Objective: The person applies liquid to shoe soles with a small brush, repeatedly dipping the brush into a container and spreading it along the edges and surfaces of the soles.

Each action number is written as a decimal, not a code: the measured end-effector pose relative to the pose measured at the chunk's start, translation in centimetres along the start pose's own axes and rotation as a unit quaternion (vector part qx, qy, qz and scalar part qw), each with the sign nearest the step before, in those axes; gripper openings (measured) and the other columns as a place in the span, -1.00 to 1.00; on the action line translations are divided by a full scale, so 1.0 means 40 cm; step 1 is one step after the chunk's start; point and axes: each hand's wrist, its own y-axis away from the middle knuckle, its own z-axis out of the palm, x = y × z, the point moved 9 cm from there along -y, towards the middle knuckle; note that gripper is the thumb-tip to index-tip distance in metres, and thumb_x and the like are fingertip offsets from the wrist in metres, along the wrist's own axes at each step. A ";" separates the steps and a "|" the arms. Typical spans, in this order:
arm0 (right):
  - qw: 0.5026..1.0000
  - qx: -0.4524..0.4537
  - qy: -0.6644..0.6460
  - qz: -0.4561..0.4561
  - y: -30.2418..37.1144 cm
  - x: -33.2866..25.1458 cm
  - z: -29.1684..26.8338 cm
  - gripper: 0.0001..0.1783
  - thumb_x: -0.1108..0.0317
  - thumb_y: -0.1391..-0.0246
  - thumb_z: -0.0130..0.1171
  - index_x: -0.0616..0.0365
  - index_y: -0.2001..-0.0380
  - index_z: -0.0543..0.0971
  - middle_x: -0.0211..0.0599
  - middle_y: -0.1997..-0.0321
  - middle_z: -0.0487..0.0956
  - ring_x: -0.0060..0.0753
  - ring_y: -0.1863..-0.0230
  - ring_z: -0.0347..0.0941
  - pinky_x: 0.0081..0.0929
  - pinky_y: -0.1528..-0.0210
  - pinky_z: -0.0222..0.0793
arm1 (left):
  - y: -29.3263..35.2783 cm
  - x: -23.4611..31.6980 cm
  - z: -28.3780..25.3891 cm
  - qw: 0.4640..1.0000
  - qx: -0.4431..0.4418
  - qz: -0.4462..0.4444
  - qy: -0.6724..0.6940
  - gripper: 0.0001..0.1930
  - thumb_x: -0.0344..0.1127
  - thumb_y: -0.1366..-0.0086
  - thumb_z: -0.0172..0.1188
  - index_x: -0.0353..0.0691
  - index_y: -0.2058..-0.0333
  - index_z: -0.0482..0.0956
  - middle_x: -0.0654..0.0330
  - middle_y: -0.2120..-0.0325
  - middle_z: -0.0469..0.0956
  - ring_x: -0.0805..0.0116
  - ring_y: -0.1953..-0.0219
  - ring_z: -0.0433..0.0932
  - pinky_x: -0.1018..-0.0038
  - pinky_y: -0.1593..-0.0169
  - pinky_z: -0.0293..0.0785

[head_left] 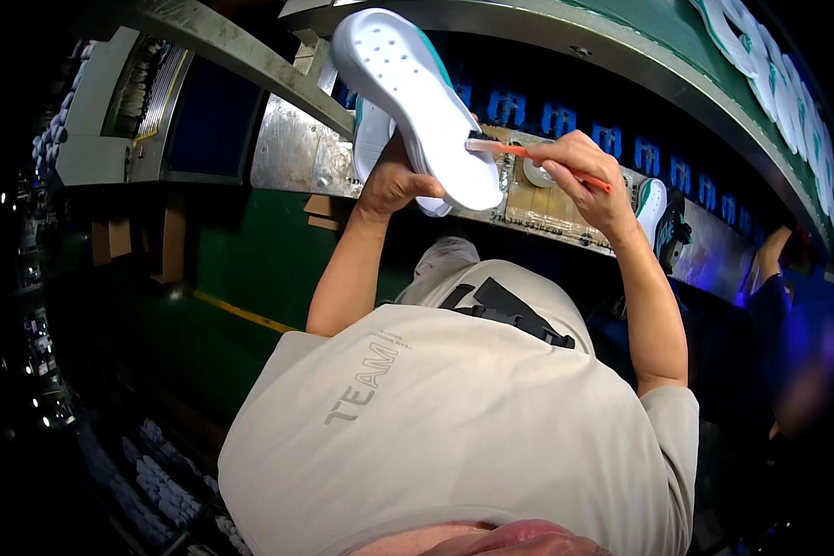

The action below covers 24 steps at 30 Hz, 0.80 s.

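Note:
My left hand [392, 188] grips a white shoe sole [426, 109] from below, tilted up above the bench, its small holes at the far end. Green trim runs along one edge. Behind it, partly hidden, a second white sole [371, 139] shows; I cannot tell whether the same hand holds it. A brush [511, 149] with an orange handle is pinched in my right hand [588, 176]. Its bristle end touches the sole's near part, at the right edge. Just beyond the brush sits a pale round container [538, 172], partly covered by my fingers.
A metal bench [292, 148] runs across in front of me, under a slanted metal bar [241, 51]. On its right stand another white sole [651, 208] and a dark shoe [674, 227]. White soles [760, 79] line the green upper belt. Another person's arm [771, 255] reaches in at far right.

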 end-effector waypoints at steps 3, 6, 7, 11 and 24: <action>1.000 -0.004 0.009 0.017 0.050 -0.004 -0.010 -0.82 0.43 -0.19 0.29 0.19 0.15 0.74 -0.31 0.34 0.70 -0.37 0.31 0.53 -0.42 0.21 0.44 | -0.008 0.048 0.008 0.999 0.020 0.027 0.001 0.19 0.01 0.26 0.75 -0.28 -0.32 0.26 0.07 -0.17 0.45 0.15 -0.25 0.44 0.27 -0.33 0.41; 0.994 0.001 -0.040 0.102 0.096 0.011 0.009 -0.82 0.43 -0.23 0.26 0.20 0.16 0.75 -0.28 0.36 0.69 -0.41 0.32 0.54 -0.44 0.21 0.46 | 0.002 0.080 0.010 0.989 0.050 0.081 -0.113 0.09 -0.03 0.18 0.73 -0.28 -0.28 0.32 0.09 -0.15 0.46 0.21 -0.19 0.49 0.34 -0.22 0.53; 0.982 0.009 -0.088 0.167 0.114 0.029 0.022 -0.82 0.43 -0.25 0.23 0.20 0.16 0.75 -0.26 0.36 0.69 -0.43 0.33 0.56 -0.46 0.21 0.47 | 0.004 0.081 0.020 0.989 0.046 0.079 -0.114 0.09 -0.03 0.18 0.73 -0.28 -0.28 0.32 0.09 -0.15 0.46 0.21 -0.19 0.49 0.34 -0.22 0.53; 0.919 0.050 -0.263 0.288 0.154 0.046 0.079 -0.71 0.32 -0.39 0.12 0.30 0.13 0.74 -0.32 0.34 0.68 -0.57 0.29 0.56 -0.52 0.12 0.48 | 0.003 0.118 0.064 0.953 0.047 0.157 -0.253 0.14 -0.02 0.22 0.75 -0.24 -0.31 0.27 0.11 -0.12 0.50 0.23 -0.18 0.50 0.34 -0.27 0.49; 0.921 0.080 -0.280 0.259 0.140 -0.134 0.037 -0.68 0.33 -0.39 0.08 0.36 0.13 0.72 -0.29 0.40 0.67 -0.56 0.32 0.57 -0.58 0.14 0.47 | -0.024 0.068 0.076 0.948 0.002 0.158 -0.276 -0.31 -0.49 -0.18 0.38 -0.30 -0.26 0.27 0.10 -0.25 0.27 0.24 -0.15 0.43 0.40 -0.12 0.52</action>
